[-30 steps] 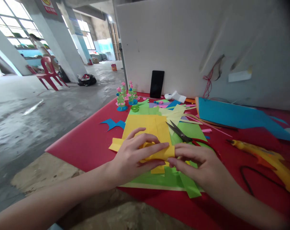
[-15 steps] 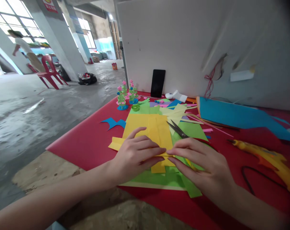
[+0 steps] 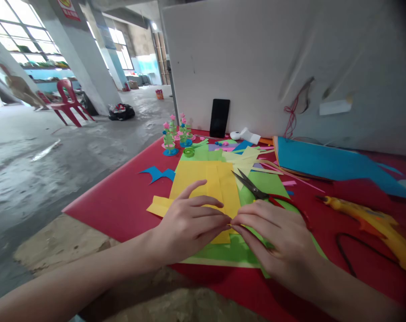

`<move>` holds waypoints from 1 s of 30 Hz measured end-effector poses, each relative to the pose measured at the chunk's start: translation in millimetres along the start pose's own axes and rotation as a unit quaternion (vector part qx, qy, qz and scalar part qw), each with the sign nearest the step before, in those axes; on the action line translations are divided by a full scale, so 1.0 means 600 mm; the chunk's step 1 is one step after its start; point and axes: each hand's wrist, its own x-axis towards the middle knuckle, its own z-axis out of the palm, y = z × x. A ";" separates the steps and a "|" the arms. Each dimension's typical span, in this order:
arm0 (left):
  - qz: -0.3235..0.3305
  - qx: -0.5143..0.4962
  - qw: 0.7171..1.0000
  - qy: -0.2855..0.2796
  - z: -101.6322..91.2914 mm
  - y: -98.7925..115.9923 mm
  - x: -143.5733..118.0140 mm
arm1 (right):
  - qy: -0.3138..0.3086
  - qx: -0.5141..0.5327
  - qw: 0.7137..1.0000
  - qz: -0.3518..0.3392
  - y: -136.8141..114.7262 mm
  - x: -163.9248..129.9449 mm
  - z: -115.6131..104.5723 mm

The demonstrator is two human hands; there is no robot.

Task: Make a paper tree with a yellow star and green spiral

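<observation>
My left hand (image 3: pixel 189 223) and my right hand (image 3: pixel 277 237) lie side by side on the paper, fingertips meeting over a folded yellow paper strip (image 3: pixel 234 222) that is almost wholly hidden under them. Both hands press it flat onto yellow paper sheets (image 3: pixel 206 181) and a green sheet (image 3: pixel 230 252) below. Black-bladed scissors (image 3: pixel 253 187) with red handles lie just beyond my right hand.
A red table cover (image 3: pixel 122 201) ends at a front edge over a stone slab. A yellow glue gun (image 3: pixel 374 223) with black cord lies right. Blue paper sheets (image 3: pixel 323 163), small paper flower models (image 3: pixel 176 134), a black phone (image 3: pixel 219 117) and a white board stand behind.
The curled yellow strip held up between my fingers has been pressed down flat. Both hands have lowered onto the paper and closed together. A person in the far background has moved left.
</observation>
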 end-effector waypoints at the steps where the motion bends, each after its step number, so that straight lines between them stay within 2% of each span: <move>1: -0.007 0.000 1.000 0.001 -0.001 -0.001 0.002 | -0.001 0.001 1.000 0.019 0.004 0.002 -0.002; 9: -0.128 -0.046 0.990 -0.046 -0.010 -0.038 0.008 | -0.012 0.015 0.990 0.140 0.078 0.027 -0.049; 15: -0.257 -0.103 0.955 -0.107 -0.012 -0.057 0.012 | -0.076 0.042 0.965 0.247 0.131 0.041 -0.091; 19: -0.302 -0.111 0.940 -0.117 -0.016 -0.060 0.015 | -0.111 0.050 0.950 0.286 0.160 0.039 -0.113; 22: -0.290 -0.115 0.942 -0.122 -0.012 -0.062 0.009 | -0.127 0.015 0.955 0.267 0.172 0.033 -0.106; 24: -0.252 -0.116 0.952 -0.131 -0.006 -0.062 0.003 | -0.118 -0.019 0.965 0.234 0.166 0.030 -0.086; 26: -0.216 -0.120 0.959 -0.141 0.001 -0.060 -0.003 | -0.112 -0.035 0.975 0.186 0.143 0.028 -0.059; 30: -0.161 -0.129 0.967 -0.150 0.011 -0.050 -0.011 | -0.164 0.003 0.984 0.064 0.070 0.022 -0.010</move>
